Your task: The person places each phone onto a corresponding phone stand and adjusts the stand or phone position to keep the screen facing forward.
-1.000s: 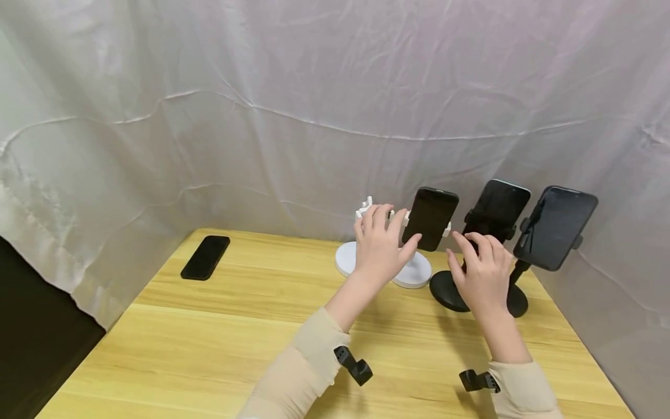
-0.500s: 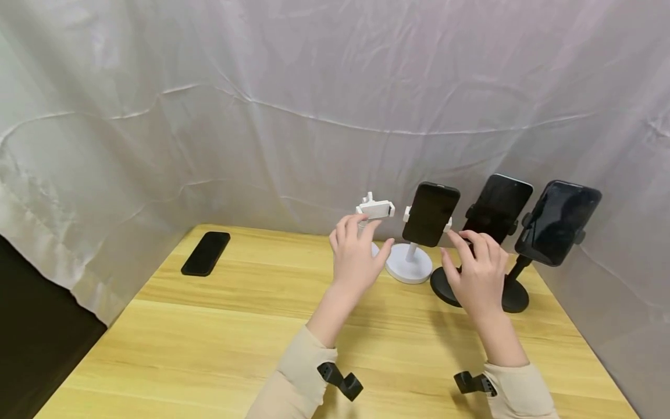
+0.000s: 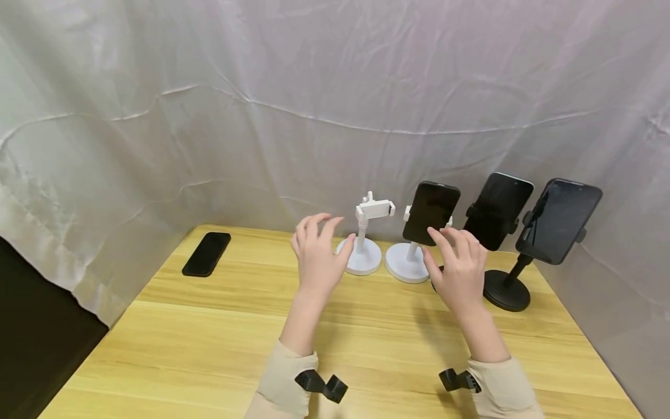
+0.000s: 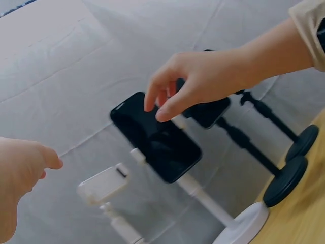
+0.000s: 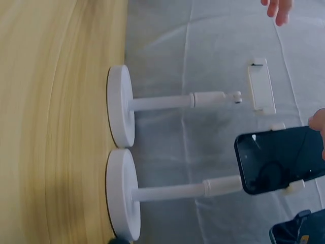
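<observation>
My left hand (image 3: 319, 256) hovers over the table with fingers loosely bent, left of a white phone stand (image 3: 362, 256) whose clamp holds no phone. Right of that, a second white stand (image 3: 405, 265) carries a black phone (image 3: 431, 212) upright in its clamp. My right hand (image 3: 458, 267) is in front of this phone's lower right corner, fingers relaxed and nothing in them. One more black phone (image 3: 206, 254) lies flat at the table's left. In the left wrist view the right hand (image 4: 203, 84) overlaps the top of the mounted phone (image 4: 155, 137).
Two black stands stand at the right, each with a phone: the nearer-to-centre phone (image 3: 499, 209) and the far-right phone (image 3: 559, 221). The round black base (image 3: 506, 291) sits near the table's right edge. A grey curtain (image 3: 293, 145) hangs behind the wooden table (image 3: 209, 343).
My left hand has moved left, away from the white stands, uncovering the phoneless one. My right hand has shifted slightly left, from the black stands toward the phone on the white stand.
</observation>
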`<action>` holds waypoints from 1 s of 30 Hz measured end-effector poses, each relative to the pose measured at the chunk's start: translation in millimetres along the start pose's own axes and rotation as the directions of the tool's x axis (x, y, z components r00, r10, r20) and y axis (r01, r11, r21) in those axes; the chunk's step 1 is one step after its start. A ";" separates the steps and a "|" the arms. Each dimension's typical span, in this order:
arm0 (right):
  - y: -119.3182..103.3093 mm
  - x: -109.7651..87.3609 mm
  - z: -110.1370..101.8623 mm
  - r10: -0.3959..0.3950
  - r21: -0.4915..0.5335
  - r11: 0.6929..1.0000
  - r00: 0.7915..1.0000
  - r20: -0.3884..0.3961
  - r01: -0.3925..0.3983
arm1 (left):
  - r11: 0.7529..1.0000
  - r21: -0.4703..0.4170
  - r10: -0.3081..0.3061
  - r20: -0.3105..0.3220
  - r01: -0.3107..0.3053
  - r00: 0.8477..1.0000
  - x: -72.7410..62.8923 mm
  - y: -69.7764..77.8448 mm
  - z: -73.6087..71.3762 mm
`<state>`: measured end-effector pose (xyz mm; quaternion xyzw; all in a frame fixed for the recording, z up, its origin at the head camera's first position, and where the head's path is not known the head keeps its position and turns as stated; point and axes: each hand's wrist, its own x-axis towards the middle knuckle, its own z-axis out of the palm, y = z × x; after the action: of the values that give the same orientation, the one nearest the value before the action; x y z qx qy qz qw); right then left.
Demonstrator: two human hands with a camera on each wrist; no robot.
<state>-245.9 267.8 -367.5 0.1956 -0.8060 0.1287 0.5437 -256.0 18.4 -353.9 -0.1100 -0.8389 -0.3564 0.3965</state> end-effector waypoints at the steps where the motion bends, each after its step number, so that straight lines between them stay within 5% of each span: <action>1: -1.5 0.4 1.7 0.001 0.008 1.000 1.000 0.002 -0.001 | 1.000 0.003 -0.009 -0.005 0.009 1.000 0.1 -2.3 -2.9; 15: -21.5 12.1 26.1 -0.012 0.060 0.998 0.999 -0.033 0.014 | 0.993 0.013 -0.118 -0.063 0.119 0.991 2.0 -37.2 -34.5; 30: -29.1 18.0 60.3 0.030 0.082 0.996 0.999 -0.023 -0.029 | 0.973 0.012 -0.228 -0.143 0.232 0.963 5.8 -74.4 -54.2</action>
<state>-288.4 213.4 -373.6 0.2042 -0.7962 0.1720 0.5430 -262.8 -73.0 -364.2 0.0191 -0.8208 -0.3949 0.4124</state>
